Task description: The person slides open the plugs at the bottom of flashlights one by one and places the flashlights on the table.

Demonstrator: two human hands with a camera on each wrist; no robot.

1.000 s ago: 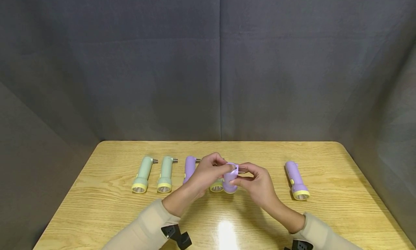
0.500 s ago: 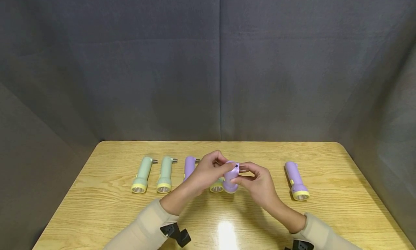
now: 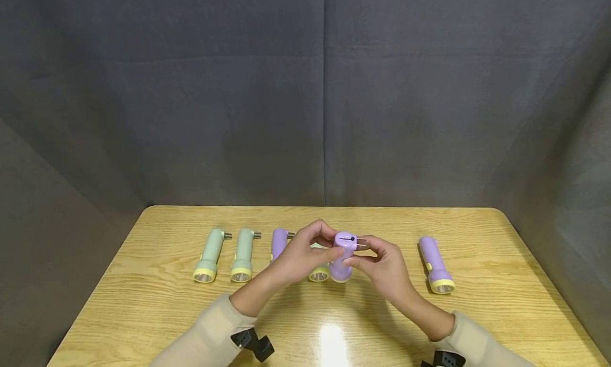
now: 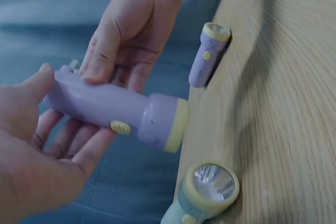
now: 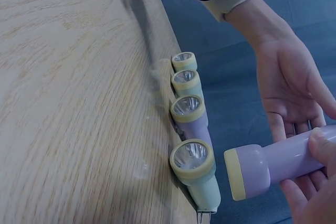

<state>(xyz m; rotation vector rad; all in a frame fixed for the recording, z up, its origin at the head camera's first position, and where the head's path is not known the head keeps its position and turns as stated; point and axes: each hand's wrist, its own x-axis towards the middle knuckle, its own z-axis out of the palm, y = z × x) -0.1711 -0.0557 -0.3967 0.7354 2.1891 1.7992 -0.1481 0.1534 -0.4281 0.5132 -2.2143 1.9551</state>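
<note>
- The wooden table [image 3: 143, 303] carries 4 flashlights in a row at the left and 1 purple flashlight [image 3: 436, 265] well apart at the right.
- The row holds 2 green flashlights [image 3: 209, 256], a purple one [image 3: 278, 245] and a further green one [image 3: 318, 273] partly hidden behind the hands.
- The held purple flashlight [image 3: 341, 258] is lifted just above the table at centre, between both hands, near the row's right end. Its long axis runs toward the person, yellow-ringed lens end nearest, plug prongs at the far end pointing right.
- The left hand [image 3: 300, 255] cradles the barrel from the left, fingers loosely curled around it.
- The right hand [image 3: 384, 269] grips the tail end, thumb beside the prongs; it is the nearer hand to them.
- Against 1 second ago, the flashlight sits slightly higher and more upright, the left fingers spread wider.
</note>
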